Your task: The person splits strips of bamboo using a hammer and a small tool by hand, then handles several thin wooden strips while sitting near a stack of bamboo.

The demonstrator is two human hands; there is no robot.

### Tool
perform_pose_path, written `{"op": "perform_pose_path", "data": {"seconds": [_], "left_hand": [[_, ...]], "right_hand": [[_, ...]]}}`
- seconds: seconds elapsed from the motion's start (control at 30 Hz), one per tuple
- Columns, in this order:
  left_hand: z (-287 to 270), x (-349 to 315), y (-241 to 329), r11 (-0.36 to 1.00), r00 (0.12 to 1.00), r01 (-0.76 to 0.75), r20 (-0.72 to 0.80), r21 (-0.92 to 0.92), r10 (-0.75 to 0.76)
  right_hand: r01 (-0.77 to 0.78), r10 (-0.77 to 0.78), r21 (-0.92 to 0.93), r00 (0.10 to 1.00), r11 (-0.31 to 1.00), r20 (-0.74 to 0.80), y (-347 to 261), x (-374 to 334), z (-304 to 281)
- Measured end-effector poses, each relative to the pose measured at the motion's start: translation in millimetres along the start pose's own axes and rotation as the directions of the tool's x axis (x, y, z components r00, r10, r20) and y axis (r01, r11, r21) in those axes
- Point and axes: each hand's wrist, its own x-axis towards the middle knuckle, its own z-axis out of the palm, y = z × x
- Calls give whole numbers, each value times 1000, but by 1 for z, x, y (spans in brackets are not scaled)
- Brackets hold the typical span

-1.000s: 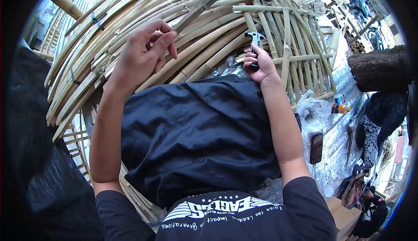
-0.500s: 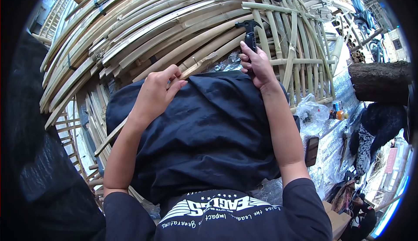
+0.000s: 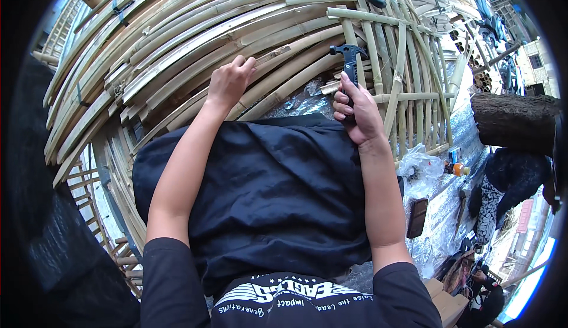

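Observation:
My left hand [image 3: 232,82] is raised over the heap of split bamboo, its fingers curled closed round a bamboo strip [image 3: 273,54]. The strip's brownish end sticks out past my fingers, while my hand hides part of its length. In my right hand [image 3: 362,115] is a black claw hammer [image 3: 350,61], held upright by its handle with the head away from me. Between my forearms a dark cloth [image 3: 284,192] covers my lap.
Long bamboo strips [image 3: 177,50] lie stacked ahead, some tied in bundles. A bamboo lattice [image 3: 396,61] leans at the right. Beyond my right arm are a clear plastic bag [image 3: 421,165], a phone [image 3: 417,218], an orange-capped bottle [image 3: 460,169] and a thick log [image 3: 515,119].
My left hand has moved forward and up from my lap with the strip, onto the heap. My right hand and the hammer have shifted slightly right and nearer me.

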Motion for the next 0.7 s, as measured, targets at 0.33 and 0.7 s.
{"op": "perform_pose_path", "data": {"seconds": [0.33,0.7], "left_hand": [[46,24,3,982,965,-171,-188,83,184],[44,40,4,949,948,-315,58,29,313]], "right_hand": [[-88,94,-109,995,990,45,-11,-1,8],[-85,86,-30,994,996,68,-17,0,1]]}}
